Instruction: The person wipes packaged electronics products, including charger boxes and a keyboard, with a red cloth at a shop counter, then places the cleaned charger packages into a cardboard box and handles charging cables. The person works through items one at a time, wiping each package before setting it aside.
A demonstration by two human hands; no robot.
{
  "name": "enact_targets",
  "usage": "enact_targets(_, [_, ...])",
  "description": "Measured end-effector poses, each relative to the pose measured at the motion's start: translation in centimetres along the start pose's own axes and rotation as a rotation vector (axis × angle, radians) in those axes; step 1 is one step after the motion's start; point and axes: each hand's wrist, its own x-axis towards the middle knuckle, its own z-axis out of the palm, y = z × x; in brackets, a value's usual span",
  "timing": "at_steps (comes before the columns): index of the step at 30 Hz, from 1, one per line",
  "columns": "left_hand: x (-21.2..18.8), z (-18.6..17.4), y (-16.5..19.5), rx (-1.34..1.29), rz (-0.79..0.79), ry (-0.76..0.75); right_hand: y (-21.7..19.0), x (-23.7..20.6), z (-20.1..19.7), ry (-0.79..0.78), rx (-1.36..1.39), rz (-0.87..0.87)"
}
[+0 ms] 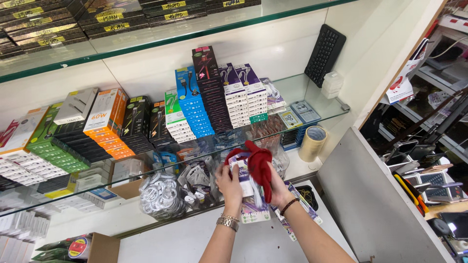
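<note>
My left hand (pixel 229 187) grips a stack of flat white and purple cable packages (pixel 247 187), held upright in front of the lower shelf. My right hand (pixel 279 191) presses a red cloth (pixel 258 163) against the front and top of that stack. More packages of the same kind (pixel 302 207) fan out below my right wrist. A metal watch sits on my left wrist and a dark bead bracelet on my right.
A glass shelf (pixel 321 109) carries rows of boxed chargers and cables in green, orange, black, blue and purple. A tape roll (pixel 313 143) and coiled white cables (pixel 161 195) lie on the shelf below. A black keyboard (pixel 324 53) leans on the wall. A grey counter (pixel 370 204) stands at the right.
</note>
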Motion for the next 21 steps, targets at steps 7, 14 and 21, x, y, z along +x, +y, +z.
enact_targets(7, [2.2, -2.1, -0.8, -0.067, -0.088, 0.032, 2.6, -0.7, 0.5, 0.133, -0.404, 0.145])
enact_targets(14, [2.9, -3.3, -1.4, -0.229, -0.174, 0.099, 1.8, -1.6, 1.5, 0.006, -0.465, 0.127])
enact_targets(21, [5.2, -5.9, -1.7, -0.366, -0.121, 0.307, 5.5, -4.2, -2.9, 0.186, -1.273, -0.094])
